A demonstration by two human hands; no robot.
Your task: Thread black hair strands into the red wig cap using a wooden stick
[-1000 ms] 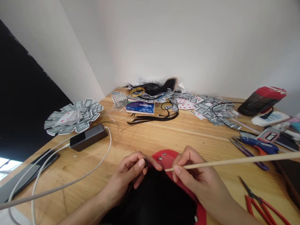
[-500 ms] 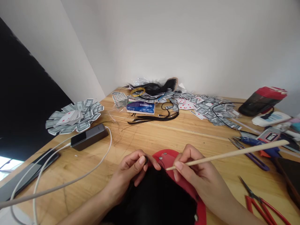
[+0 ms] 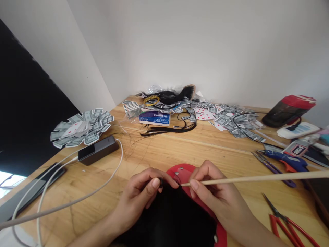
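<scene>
My right hand (image 3: 214,188) pinches a long pale wooden stick (image 3: 246,178) like a pencil. Its narrow tip meets the upper edge of black material (image 3: 169,212), which looks like hair or dark cloth; a fine point on the tip is too small to make out. My left hand (image 3: 145,190) is closed, with a small dark tuft (image 3: 161,182), apparently hair, between thumb and fingers. The left index finger stretches to the same edge, close to the stick's tip. Beneath the black material lies a red rounded form (image 3: 183,170) with metal studs; most of it is covered.
Red-handled pliers (image 3: 280,215) lie at the right, with blue-handled pliers (image 3: 285,159) behind. A power bank (image 3: 98,150) with white cables and a fan of cards (image 3: 82,127) occupy the left. A blue box (image 3: 154,118), black hair (image 3: 167,96) and scattered cards (image 3: 233,120) lie along the wall.
The stick's far end has swung down and toward me, so the stick now lies nearly level. Its tip stays at the black edge. My left hand has shifted only slightly.
</scene>
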